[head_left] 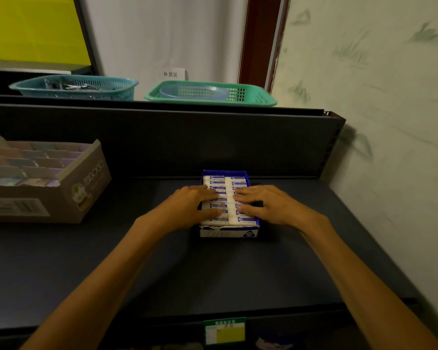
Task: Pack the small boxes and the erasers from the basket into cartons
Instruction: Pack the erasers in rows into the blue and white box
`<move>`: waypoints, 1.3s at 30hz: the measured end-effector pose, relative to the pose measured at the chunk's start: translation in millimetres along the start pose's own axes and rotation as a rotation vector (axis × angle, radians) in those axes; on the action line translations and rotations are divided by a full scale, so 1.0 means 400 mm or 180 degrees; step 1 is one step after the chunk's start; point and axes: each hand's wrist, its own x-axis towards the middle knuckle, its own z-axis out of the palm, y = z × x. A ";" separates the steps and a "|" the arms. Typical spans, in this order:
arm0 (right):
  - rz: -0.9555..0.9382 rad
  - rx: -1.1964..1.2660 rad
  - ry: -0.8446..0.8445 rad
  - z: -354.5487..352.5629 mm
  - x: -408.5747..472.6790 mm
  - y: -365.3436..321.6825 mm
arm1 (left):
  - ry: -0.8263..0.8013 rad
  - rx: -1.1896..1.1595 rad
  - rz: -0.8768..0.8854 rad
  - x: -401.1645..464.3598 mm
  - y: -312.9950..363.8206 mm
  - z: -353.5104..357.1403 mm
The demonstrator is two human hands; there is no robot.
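Blue carton [248, 177] sits mid-shelf [213, 269], packed with erasers [216, 184] in two neat columns, white with blue-printed sleeves, labels up. Both hands are flat on top, fingers straight, gripping nothing: left hand [192, 205] on the left column, right hand [266, 203] on the right. Looks like the levelling press at the end of filling.

To do it well: push straight down, even on both sides, so no eraser rides proud or tips the row. Don't drag sideways, the carton's front wall looks thin and slightly torn.

Brown carton [68, 188] at left holds small boxes [23, 160] in rows, looks full. Green basket [261, 97] on the ledge behind; can't see erasers left inside.
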 end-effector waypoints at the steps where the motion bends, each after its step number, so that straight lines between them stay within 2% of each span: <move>1: 0.0044 0.0026 0.0032 0.001 0.004 0.001 | 0.0013 -0.0024 0.0007 -0.001 -0.001 -0.003; 4: 0.0215 0.0022 0.0050 0.004 0.019 -0.004 | 0.0046 -0.0043 -0.0071 0.006 -0.002 -0.010; 11: 0.0180 -0.0233 -0.0037 -0.002 0.042 -0.008 | -0.0034 0.0278 -0.0136 0.036 -0.005 -0.012; 16: 0.0228 -0.0133 0.0122 -0.008 0.059 0.002 | 0.0244 0.0074 -0.0077 0.055 -0.004 -0.016; 26: 0.0170 -0.0158 0.0124 0.003 0.078 0.017 | 0.0147 0.0018 -0.0067 0.092 -0.024 -0.006; 33: 0.0292 0.0208 0.0164 0.011 0.070 0.015 | 0.0261 -0.0253 -0.0150 0.081 -0.025 0.010; 39: 0.0315 0.0557 0.0501 0.019 0.011 0.007 | 0.0535 -0.0505 -0.0364 0.007 -0.019 0.004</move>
